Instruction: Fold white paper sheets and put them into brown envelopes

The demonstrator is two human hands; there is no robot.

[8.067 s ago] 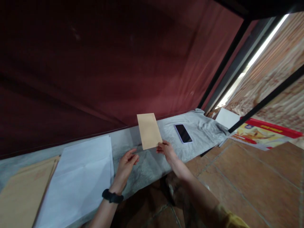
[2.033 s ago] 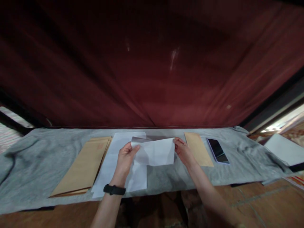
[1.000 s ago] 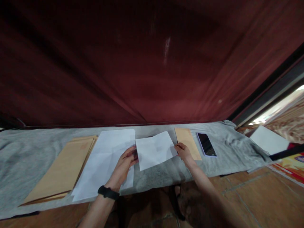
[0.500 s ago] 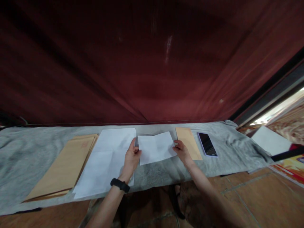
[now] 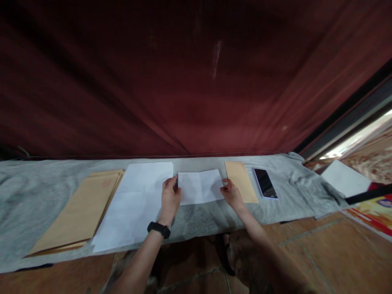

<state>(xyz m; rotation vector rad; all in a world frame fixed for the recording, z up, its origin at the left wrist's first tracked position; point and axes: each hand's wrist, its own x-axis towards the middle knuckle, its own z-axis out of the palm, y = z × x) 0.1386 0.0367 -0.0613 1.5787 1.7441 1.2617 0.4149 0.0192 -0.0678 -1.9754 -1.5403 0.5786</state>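
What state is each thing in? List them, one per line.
Sheet: folded, lying flat, held at both ends.
Left hand: pinching sheet's left edge.
Right hand: gripping sheet's right edge.
Paper stack: unfolded, flat.
Envelope stack: piled flat.
Envelope: alone, flat.
Phone: face up, screen dark.
Cloth: spread, wrinkled.

Left grip point(image 5: 170, 199): bare, as is the forearm behind it. One item worn, a plain black band of smooth matte material point(image 5: 158, 229), fitted close round the left wrist, broad and slightly thickened on top. Whether it carries a dial cannot be told. Right grip point(image 5: 232, 194): bare, with an unsleeved forearm down into the dim lower frame.
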